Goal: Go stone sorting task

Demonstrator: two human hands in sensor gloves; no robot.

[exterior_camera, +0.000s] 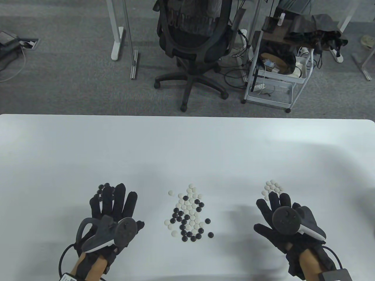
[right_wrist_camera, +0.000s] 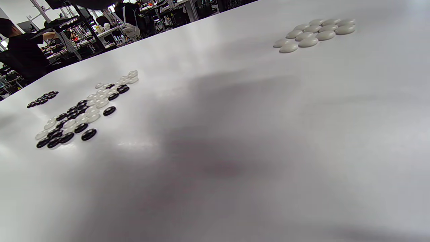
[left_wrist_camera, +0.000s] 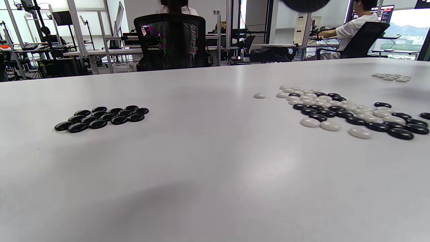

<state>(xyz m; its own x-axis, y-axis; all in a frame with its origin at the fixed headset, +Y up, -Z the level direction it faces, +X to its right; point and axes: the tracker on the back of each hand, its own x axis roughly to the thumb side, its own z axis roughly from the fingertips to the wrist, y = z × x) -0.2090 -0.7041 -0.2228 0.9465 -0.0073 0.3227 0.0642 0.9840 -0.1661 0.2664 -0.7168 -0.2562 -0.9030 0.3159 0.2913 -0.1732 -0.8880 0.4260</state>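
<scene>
Though hands [exterior_camera: 114, 205] open, stones [exterior_camera: 189, 215] between.

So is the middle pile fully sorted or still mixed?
Still mixed: the middle pile holds black and white stones together, while separate black stones and white stones lie at the sides.

Even, bright overhead light falls on the white table [exterior_camera: 187, 152], which shows soft diffuse shadows around both hands. In the wrist views the tabletop carries pale glare patches and a broad dark shadow (strongest in the right one). The window [left_wrist_camera: 403, 30] is overexposed; edges bend, near surface blurs.
</scene>
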